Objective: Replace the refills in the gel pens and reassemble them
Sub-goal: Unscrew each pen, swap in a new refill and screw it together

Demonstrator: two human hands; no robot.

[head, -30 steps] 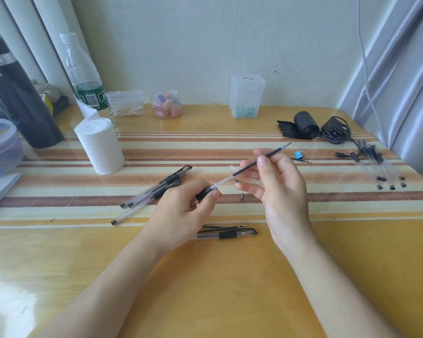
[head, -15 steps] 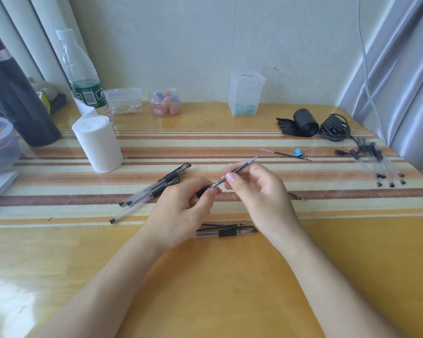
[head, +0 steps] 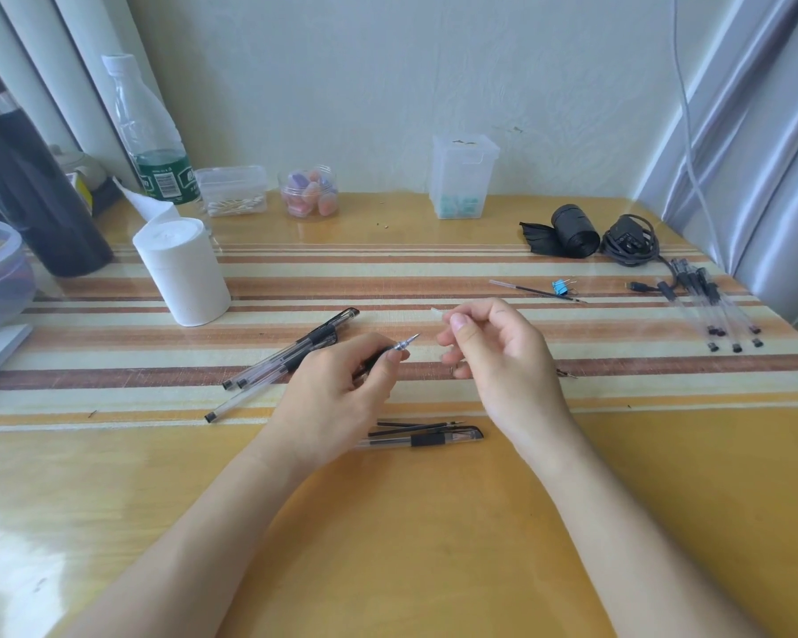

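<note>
My left hand (head: pixel 337 389) grips a gel pen barrel (head: pixel 373 359) at its black grip, and the refill's metal tip (head: pixel 407 343) pokes out toward the right. Just right of that tip, my right hand (head: pixel 498 356) pinches a small clear plastic part (head: pixel 436 311) between thumb and fingers, not touching the pen. Several capped gel pens (head: pixel 286 359) lie left of my hands. Another pen (head: pixel 427 438) and loose refills (head: pixel 411 425) lie near the front. A single refill (head: pixel 528 290) rests further back.
A white tissue roll (head: pixel 183 269), water bottle (head: pixel 151 145) and black flask (head: pixel 24 186) stand at the left. Clear boxes (head: pixel 462 177) and a jar (head: pixel 309 192) line the wall. A black roll (head: pixel 572 230), cable (head: pixel 629 241), blue clip (head: pixel 559 285) and several pens (head: pixel 710 306) sit right.
The refill, held out long by my right hand, has slid down into the barrel until only its tip shows. My right hand has let go of it and drawn back a little.
</note>
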